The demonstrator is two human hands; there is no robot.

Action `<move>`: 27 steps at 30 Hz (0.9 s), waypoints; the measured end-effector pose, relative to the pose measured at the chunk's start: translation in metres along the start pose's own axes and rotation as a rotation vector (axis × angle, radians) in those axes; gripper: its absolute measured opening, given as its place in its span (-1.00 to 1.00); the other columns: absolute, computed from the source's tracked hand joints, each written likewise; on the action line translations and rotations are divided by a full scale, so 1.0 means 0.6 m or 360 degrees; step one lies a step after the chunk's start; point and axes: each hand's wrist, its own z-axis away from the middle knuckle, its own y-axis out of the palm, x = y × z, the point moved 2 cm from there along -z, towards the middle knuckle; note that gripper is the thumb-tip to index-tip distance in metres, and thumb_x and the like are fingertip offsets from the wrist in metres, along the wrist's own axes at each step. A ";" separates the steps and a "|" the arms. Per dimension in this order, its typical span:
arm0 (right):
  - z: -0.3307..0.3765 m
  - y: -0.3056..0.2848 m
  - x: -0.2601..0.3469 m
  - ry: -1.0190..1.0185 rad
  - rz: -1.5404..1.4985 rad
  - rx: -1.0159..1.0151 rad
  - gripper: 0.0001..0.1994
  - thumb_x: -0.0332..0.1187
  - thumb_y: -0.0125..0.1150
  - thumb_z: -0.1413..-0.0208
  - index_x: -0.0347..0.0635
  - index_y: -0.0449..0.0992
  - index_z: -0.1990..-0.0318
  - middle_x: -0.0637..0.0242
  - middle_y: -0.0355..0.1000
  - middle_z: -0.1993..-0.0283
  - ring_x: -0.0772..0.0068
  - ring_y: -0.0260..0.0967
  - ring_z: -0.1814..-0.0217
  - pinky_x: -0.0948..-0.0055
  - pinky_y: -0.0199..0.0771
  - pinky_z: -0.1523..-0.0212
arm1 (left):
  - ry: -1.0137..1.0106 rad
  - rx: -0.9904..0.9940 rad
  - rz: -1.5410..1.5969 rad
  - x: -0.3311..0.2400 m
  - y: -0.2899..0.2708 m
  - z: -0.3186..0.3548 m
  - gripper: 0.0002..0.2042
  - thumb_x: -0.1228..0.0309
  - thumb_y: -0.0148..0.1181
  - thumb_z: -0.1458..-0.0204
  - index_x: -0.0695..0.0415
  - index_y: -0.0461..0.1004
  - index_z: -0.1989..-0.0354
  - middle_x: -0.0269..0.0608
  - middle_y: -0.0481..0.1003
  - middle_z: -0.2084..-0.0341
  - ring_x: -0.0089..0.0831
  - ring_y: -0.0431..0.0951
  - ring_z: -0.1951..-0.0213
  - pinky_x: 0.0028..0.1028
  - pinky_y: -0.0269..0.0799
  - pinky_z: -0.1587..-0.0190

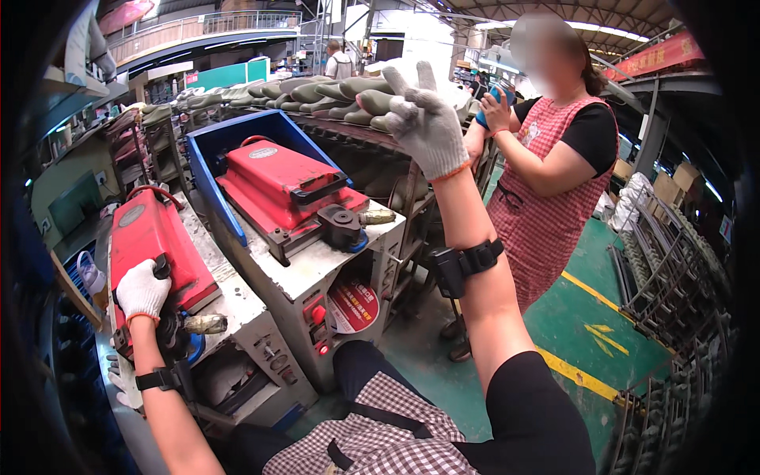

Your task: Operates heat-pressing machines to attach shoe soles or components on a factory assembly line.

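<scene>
My left hand (143,290), in a white knit glove, is closed round the black handle (161,266) at the front of a red-covered machine (142,222). Below that hand, a metal fitting (204,324) sticks out over the white cabinet. My right hand (434,134), gloved too, is raised in front of me with two fingers stretched up and apart and the others folded in. It holds nothing. A second red-covered machine (273,180) stands to the right of the first, inside a blue open frame (204,178); neither hand touches it.
Close on the right, a person in a red checked apron (546,206) holds a blue object (495,96), perhaps a phone. Olive-green boots (340,91) lie in a row on a rack behind the machines. Metal racks (673,269) line the right side of the green floor (570,317).
</scene>
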 end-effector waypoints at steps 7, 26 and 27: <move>0.018 0.017 -0.234 0.0576 0.1004 -0.0260 -0.90 -0.47 0.18 -0.10 -0.14 0.49 0.22 0.36 0.43 0.35 0.51 0.43 0.46 0.51 0.37 0.50 | -0.0002 -0.0038 0.0015 -0.003 -0.006 0.004 -0.74 0.13 0.22 0.00 0.01 0.66 0.30 0.02 0.66 0.35 0.07 0.68 0.20 -0.06 0.57 0.13; 0.303 0.333 -0.579 0.1535 -0.0037 0.1170 -0.40 -0.01 0.03 -0.42 0.03 0.09 -0.49 0.32 0.29 0.24 0.66 0.19 0.36 0.57 0.33 0.41 | 0.0359 0.0701 0.0320 0.033 -0.033 -0.018 -0.47 -0.11 0.10 -0.17 0.18 0.65 0.14 0.14 0.64 0.14 0.08 0.62 0.03 -0.15 0.47 -0.06; 0.311 0.355 -0.595 0.1457 0.0087 0.1137 -0.43 -0.13 -0.05 -0.42 -0.07 0.09 -0.49 0.16 0.46 0.06 0.38 0.46 0.31 0.36 0.52 0.28 | 0.0306 0.0786 0.0394 0.035 -0.035 -0.021 -0.47 -0.11 0.11 -0.16 0.18 0.65 0.14 0.14 0.63 0.14 0.08 0.62 0.03 -0.15 0.46 -0.05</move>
